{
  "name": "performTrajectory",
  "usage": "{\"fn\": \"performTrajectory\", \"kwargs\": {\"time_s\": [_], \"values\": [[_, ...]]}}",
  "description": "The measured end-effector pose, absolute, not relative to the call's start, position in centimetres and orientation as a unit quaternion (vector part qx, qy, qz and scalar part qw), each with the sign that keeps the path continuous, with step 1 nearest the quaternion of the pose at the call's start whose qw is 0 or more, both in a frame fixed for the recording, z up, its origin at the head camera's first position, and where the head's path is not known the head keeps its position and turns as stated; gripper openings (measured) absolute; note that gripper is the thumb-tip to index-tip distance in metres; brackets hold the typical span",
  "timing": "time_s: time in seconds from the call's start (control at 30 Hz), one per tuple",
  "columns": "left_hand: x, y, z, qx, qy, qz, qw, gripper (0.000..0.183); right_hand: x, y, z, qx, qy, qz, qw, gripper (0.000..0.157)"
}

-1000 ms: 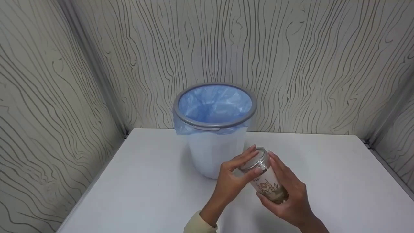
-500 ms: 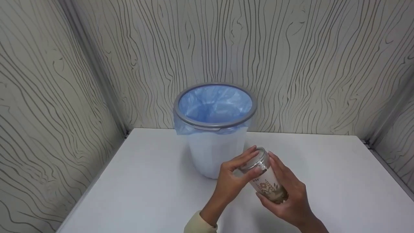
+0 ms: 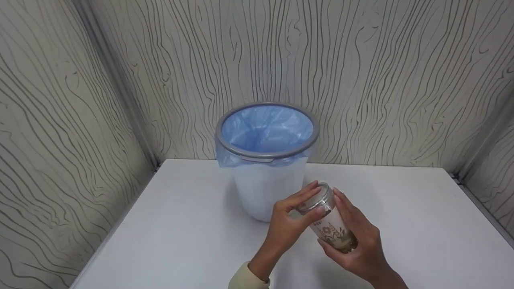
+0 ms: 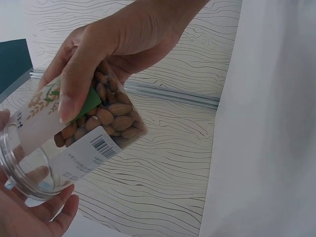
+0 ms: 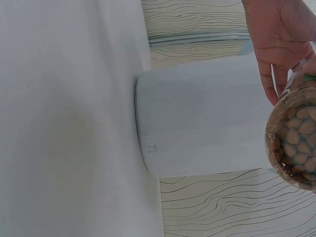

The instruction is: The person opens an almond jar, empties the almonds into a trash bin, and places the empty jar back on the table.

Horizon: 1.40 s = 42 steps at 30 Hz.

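Observation:
A clear jar of almonds [image 3: 330,232] with a flower-printed label is held tilted above the table, its lid end up and to the left. My right hand [image 3: 366,248] grips the jar's body, thumb below and fingers along the far right side. My left hand [image 3: 284,225] holds the clear lid end [image 3: 317,201], thumb in front and fingers over the top. Almonds [image 4: 117,114] fill the base end in the left wrist view, beside a white barcode label [image 4: 86,153]. In the right wrist view, the jar's round bottom [image 5: 296,143] shows more almonds.
Behind the hands, near the back wall [image 3: 341,60], stands a white bin [image 3: 265,186] with a grey rim and blue liner. The white table [image 3: 180,233] extends to both sides. Patterned panels enclose the left and right.

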State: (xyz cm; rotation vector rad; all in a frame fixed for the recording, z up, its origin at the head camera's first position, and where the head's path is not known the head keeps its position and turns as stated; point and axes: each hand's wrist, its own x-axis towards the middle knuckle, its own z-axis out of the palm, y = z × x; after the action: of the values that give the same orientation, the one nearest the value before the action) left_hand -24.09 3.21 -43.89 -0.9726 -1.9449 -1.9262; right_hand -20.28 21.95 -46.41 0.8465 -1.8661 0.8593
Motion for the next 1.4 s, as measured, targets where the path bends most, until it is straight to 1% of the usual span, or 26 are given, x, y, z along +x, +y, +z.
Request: {"fn": "performTrajectory", "kwargs": {"time_s": [0.2,0.9,1.4], "values": [[-24.08,3.25,-43.86,-0.331,-0.669,-0.654,0.128,0.041,-20.21,21.82,-46.20,0.344,-0.751,0.345,0.446,0.097],[-23.73,3.44,-43.33,-0.291,-0.685,-0.657,0.121,0.040,-19.99,21.42,-45.53,0.351,-0.745,0.342,0.452,0.090],[-23.65,3.53,-43.32,-0.281,-0.689,-0.655,0.131,0.039,-19.98,21.39,-45.65,0.357,-0.744,0.338,0.452,0.087]]}}
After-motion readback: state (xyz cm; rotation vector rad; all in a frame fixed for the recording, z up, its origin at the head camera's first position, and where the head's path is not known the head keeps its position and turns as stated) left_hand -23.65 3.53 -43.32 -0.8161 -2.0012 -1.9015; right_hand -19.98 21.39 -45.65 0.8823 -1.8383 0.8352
